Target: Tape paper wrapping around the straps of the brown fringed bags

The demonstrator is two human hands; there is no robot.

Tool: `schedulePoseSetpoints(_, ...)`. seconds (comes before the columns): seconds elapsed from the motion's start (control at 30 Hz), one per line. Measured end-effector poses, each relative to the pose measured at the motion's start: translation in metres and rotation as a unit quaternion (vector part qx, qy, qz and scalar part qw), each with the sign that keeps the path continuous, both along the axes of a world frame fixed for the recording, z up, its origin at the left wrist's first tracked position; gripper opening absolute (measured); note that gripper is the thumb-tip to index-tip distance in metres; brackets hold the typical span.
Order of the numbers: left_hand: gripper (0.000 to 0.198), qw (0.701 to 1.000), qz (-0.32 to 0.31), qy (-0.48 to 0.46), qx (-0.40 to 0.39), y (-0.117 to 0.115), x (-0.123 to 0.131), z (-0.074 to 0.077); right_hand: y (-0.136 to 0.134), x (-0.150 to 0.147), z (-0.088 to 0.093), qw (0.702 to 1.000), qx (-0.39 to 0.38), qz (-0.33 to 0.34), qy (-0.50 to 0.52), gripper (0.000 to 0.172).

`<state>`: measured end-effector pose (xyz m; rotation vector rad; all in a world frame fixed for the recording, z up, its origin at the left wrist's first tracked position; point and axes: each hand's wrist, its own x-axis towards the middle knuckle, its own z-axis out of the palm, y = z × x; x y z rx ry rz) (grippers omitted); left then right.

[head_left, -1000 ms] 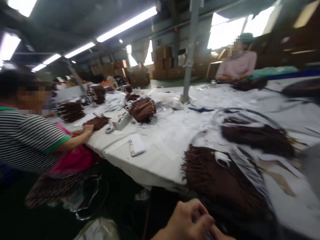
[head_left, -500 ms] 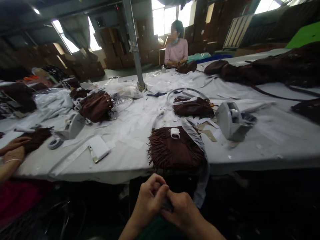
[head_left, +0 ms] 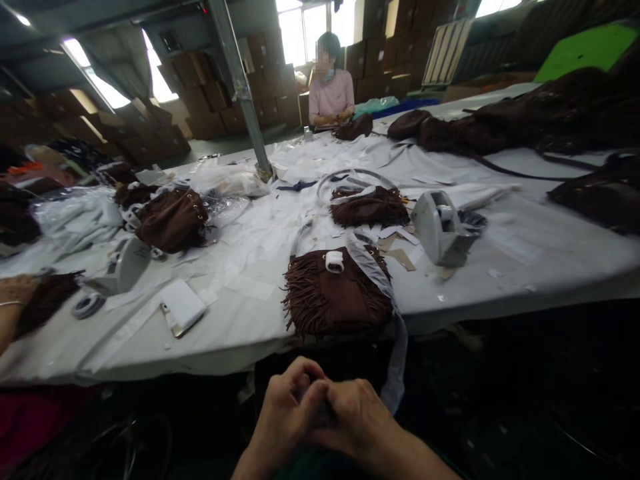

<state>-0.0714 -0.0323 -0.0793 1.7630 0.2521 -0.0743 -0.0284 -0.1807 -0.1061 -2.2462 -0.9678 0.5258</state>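
Observation:
My left hand [head_left: 293, 410] and my right hand [head_left: 357, 413] are closed and meet below the table's front edge. Between them is something small and dark that I cannot make out. Just beyond lies a brown fringed bag [head_left: 345, 297] with a white wrapped piece [head_left: 334, 262] on its front. A pale wrapped strap [head_left: 395, 360] runs down from the bag over the edge, to the right of my hands. Neither hand touches the bag.
On the white-covered table [head_left: 245, 287] are another fringed bag [head_left: 370, 207], tape dispensers [head_left: 440, 230], a white pad [head_left: 184, 305] and brown bags [head_left: 173, 219]. A co-worker's hand [head_left: 17, 290] is at left; a person in pink [head_left: 331, 97] sits across, right of a metal pole [head_left: 240, 87].
The view has turned slightly right, so the table and its items appear further left. My hands remain together, a little lower in the picture, with the fingers shifted slightly around the small dark thing.

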Motion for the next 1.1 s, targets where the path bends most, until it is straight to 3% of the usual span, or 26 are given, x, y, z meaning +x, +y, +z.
schedulePoseSetpoints(0.07, 0.033, 0.991, 0.114, -0.018, -0.069, -0.004, 0.002, -0.005, -0.002, 0.003, 0.004, 0.999, 0.017, -0.046, 0.002, 0.050)
schedulePoseSetpoints(0.17, 0.037, 0.943, 0.252, -0.052, -0.209, -0.007, 0.008, -0.013, -0.006, 0.007, 0.013, 0.997, 0.030, -0.066, 0.007, 0.054)
schedulePoseSetpoints(0.27, 0.041, 0.893, 0.316, -0.072, -0.312, -0.009, 0.013, -0.010, -0.008, 0.006, 0.020, 0.997, 0.037, -0.057, 0.027, 0.068)
schedulePoseSetpoints(0.33, 0.041, 0.875, 0.338, -0.075, -0.338, -0.014, 0.014, -0.003, -0.007, 0.003, 0.025, 0.996, 0.053, -0.058, 0.052, 0.074)
schedulePoseSetpoints(0.43, 0.035, 0.863, 0.361, -0.109, -0.335, -0.024, 0.014, 0.004, -0.005, -0.001, 0.027, 0.990, 0.096, -0.060, 0.083, 0.044)
schedulePoseSetpoints(0.5, 0.034, 0.892, 0.313, -0.116, -0.303, -0.024, 0.014, 0.004, -0.006, -0.003, 0.022, 0.991, 0.101, -0.060, 0.063, 0.023)
schedulePoseSetpoints(0.6, 0.051, 0.979, 0.095, -0.068, -0.165, -0.013, 0.011, 0.003, -0.014, -0.003, 0.009, 0.998, 0.043, -0.025, -0.037, 0.012)
schedulePoseSetpoints(0.67, 0.049, 0.997, -0.056, -0.031, -0.040, -0.007, 0.009, 0.006, -0.019, -0.004, -0.001, 0.995, 0.023, 0.011, -0.093, 0.013)
schedulePoseSetpoints(0.7, 0.044, 0.995, -0.095, -0.020, 0.002, -0.006, 0.007, 0.009, -0.020, -0.004, -0.003, 0.993, 0.034, 0.021, -0.107, 0.015)
schedulePoseSetpoints(0.77, 0.032, 0.997, -0.073, -0.011, 0.005, -0.009, 0.006, 0.014, -0.021, -0.004, -0.002, 0.992, 0.073, 0.010, -0.101, 0.027)
schedulePoseSetpoints(0.87, 0.034, 0.979, 0.118, -0.032, -0.161, -0.021, 0.006, 0.014, -0.018, -0.001, 0.014, 0.993, 0.101, -0.031, -0.052, 0.046)
schedulePoseSetpoints(0.93, 0.038, 0.941, 0.210, -0.044, -0.260, -0.027, 0.007, 0.010, -0.015, 0.001, 0.023, 0.995, 0.083, -0.045, -0.026, 0.037)
schedulePoseSetpoints(1.0, 0.039, 0.943, 0.200, -0.043, -0.262, -0.027, 0.007, 0.007, -0.015, 0.003, 0.026, 0.998, 0.038, -0.040, -0.031, 0.023)
schedulePoseSetpoints(1.1, 0.044, 0.994, 0.031, -0.032, -0.096, -0.019, 0.003, 0.006, -0.016, 0.004, 0.018, 0.995, -0.051, -0.005, -0.081, 0.013)
